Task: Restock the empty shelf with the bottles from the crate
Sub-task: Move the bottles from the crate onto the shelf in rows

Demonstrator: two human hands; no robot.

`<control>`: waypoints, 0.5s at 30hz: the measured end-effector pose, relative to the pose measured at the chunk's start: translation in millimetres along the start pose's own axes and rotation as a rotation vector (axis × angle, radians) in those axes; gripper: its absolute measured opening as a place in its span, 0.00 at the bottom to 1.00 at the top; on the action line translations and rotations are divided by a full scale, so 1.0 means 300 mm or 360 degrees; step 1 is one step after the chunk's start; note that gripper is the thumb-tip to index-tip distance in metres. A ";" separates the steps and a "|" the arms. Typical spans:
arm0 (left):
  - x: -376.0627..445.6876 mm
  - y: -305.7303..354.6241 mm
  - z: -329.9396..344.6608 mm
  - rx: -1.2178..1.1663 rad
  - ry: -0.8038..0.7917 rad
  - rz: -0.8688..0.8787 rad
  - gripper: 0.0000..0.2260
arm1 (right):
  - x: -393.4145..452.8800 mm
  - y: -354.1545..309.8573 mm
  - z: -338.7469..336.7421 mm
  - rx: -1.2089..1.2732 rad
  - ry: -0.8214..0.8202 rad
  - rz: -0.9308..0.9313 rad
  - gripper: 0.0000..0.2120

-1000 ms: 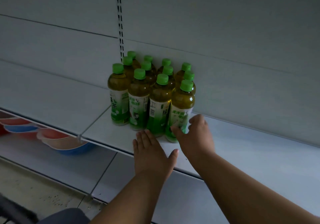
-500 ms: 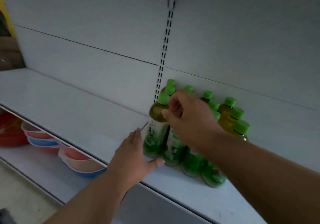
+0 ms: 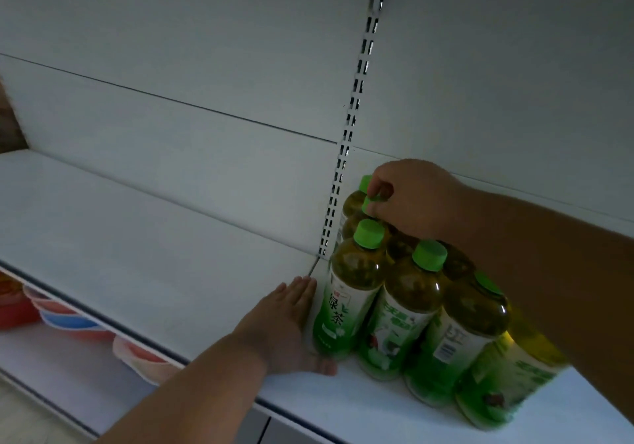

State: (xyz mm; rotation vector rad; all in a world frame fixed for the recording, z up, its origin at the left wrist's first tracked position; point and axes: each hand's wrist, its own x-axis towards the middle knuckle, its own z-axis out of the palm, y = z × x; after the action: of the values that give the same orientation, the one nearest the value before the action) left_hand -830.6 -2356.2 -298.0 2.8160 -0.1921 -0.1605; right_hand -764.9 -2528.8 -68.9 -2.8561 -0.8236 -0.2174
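I see a white shelf (image 3: 144, 237) with a group of green tea bottles (image 3: 404, 310) standing on it, at the right of the slotted metal strip (image 3: 346, 155) on the back wall. The bottles stand upright in rows, close together and touching, with green caps and green and white labels. The front row reaches nearly to the front edge of the shelf.

My left hand (image 3: 284, 327) lies with straight fingers on the shelf, just beside the front-left bottle (image 3: 346, 303). The side of the hand touches the lower part of this bottle, and the thumb points along the shelf in front of its base. So the grip of the left hand is released; it holds nothing.

My right hand (image 3: 411, 200) is above the back rows. Its fingers are curled, and the thumb and first finger pinch the green cap of a bottle in the second row (image 3: 372, 203). This bottle stands behind the front-left one and is mostly hidden, so I cannot tell if it is lifted or standing on the shelf. My right forearm crosses over the bottles on the right and hides some caps.

Under the shelf, at the left, some red, blue and pale plastic bowls (image 3: 68, 320) lie on a lower shelf (image 3: 48, 371).
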 end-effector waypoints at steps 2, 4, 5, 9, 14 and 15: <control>-0.007 0.000 0.005 0.0043 0.0028 0.0029 0.62 | 0.023 0.000 0.007 -0.0043 -0.0050 -0.0007 0.10; -0.017 0.005 0.002 0.0071 0.0025 0.0036 0.61 | 0.038 0.000 0.015 -0.0151 -0.0158 -0.0010 0.16; -0.019 0.006 0.000 0.0077 0.0019 0.0043 0.60 | 0.046 0.001 0.020 -0.0213 -0.0228 -0.0014 0.19; -0.009 -0.003 0.008 0.0119 0.0012 0.0056 0.60 | 0.074 0.009 0.016 -0.0293 -0.0292 -0.0109 0.20; -0.004 -0.005 0.013 0.0160 -0.0010 0.0067 0.60 | 0.091 0.013 0.010 -0.0350 -0.0236 -0.0198 0.23; -0.005 -0.005 0.013 0.0163 -0.0005 0.0069 0.60 | 0.094 0.011 0.012 -0.0357 -0.0230 -0.0207 0.23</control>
State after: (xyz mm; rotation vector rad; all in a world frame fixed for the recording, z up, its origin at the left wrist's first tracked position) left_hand -832.3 -2355.6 -302.0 2.9106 -0.2692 -0.1497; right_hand -739.1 -2516.2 -67.6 -3.0576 -1.0785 -0.1272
